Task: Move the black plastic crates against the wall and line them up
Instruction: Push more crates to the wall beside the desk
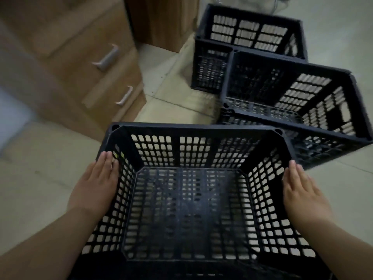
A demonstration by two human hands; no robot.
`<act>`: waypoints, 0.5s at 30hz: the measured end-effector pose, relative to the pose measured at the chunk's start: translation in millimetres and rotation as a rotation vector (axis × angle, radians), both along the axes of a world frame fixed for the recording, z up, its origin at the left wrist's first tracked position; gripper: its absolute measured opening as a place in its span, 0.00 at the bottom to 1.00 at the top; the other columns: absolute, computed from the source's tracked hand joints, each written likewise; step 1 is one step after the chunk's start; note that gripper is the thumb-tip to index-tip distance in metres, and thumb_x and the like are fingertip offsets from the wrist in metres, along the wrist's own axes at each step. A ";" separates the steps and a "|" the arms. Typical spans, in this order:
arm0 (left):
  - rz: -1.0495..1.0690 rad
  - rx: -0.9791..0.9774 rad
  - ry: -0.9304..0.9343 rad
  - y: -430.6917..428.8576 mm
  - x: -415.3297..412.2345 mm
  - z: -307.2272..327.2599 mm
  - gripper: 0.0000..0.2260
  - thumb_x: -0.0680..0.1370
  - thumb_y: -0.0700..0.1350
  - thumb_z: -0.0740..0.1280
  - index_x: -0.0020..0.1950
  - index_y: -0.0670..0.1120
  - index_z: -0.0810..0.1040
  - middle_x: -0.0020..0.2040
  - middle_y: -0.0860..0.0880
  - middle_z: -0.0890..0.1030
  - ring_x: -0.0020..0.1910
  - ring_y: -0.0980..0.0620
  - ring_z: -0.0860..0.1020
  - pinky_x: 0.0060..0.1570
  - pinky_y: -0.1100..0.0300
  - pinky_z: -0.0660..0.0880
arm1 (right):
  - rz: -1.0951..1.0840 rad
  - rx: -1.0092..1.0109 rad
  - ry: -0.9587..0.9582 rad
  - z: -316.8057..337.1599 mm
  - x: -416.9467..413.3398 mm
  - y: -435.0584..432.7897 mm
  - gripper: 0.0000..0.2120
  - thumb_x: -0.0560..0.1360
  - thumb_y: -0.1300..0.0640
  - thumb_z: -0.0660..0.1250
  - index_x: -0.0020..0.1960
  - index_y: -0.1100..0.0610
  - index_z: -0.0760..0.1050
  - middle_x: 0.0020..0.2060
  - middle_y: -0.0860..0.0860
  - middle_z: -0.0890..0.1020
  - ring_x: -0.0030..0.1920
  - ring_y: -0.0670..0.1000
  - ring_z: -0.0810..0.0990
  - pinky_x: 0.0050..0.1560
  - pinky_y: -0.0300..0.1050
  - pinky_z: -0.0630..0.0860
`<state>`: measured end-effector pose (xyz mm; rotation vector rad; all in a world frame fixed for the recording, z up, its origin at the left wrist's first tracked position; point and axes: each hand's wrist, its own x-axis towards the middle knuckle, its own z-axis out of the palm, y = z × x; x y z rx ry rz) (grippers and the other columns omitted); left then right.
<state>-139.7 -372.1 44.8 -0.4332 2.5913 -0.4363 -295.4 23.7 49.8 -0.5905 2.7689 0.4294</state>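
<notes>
Three black plastic crates with lattice walls stand on the pale tiled floor. The nearest crate (187, 201) is right below me, empty. My left hand (94, 184) lies flat against the outside of its left wall, fingers straight. My right hand (302, 190) lies flat against the outside of its right wall in the same way. A second crate (298, 102) stands beyond it to the right, turned at an angle. The third crate (248, 39) stands farthest away, touching the second one.
A wooden drawer cabinet (86, 63) with metal handles stands at the left. A dark wooden panel (161, 19) rises behind it. Open floor tiles (175, 93) lie between the cabinet and the crates. A pale object (10, 116) sits at the far left edge.
</notes>
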 end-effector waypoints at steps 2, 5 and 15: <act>0.088 0.001 -0.030 -19.0 47.1 21.1 0.28 0.79 0.38 0.48 0.73 0.39 0.34 0.75 0.38 0.34 0.74 0.42 0.34 0.74 0.51 0.41 | 0.083 -0.057 0.000 12.2 15.8 -32.5 0.32 0.73 0.69 0.47 0.70 0.64 0.31 0.63 0.59 0.19 0.56 0.53 0.11 0.70 0.48 0.33; 0.223 0.002 -0.066 -47.6 117.3 52.9 0.28 0.78 0.37 0.47 0.73 0.39 0.35 0.75 0.37 0.35 0.74 0.42 0.35 0.74 0.51 0.43 | 0.272 -0.174 0.044 23.2 35.7 -81.8 0.39 0.63 0.73 0.65 0.71 0.68 0.51 0.74 0.63 0.40 0.69 0.52 0.23 0.72 0.51 0.50; 0.561 -0.027 -0.064 -122.2 288.7 138.7 0.30 0.79 0.36 0.50 0.70 0.38 0.30 0.72 0.39 0.31 0.74 0.41 0.35 0.73 0.51 0.39 | 0.750 -0.208 0.167 60.0 87.0 -248.1 0.44 0.46 0.76 0.72 0.63 0.70 0.67 0.74 0.59 0.49 0.75 0.55 0.42 0.70 0.47 0.41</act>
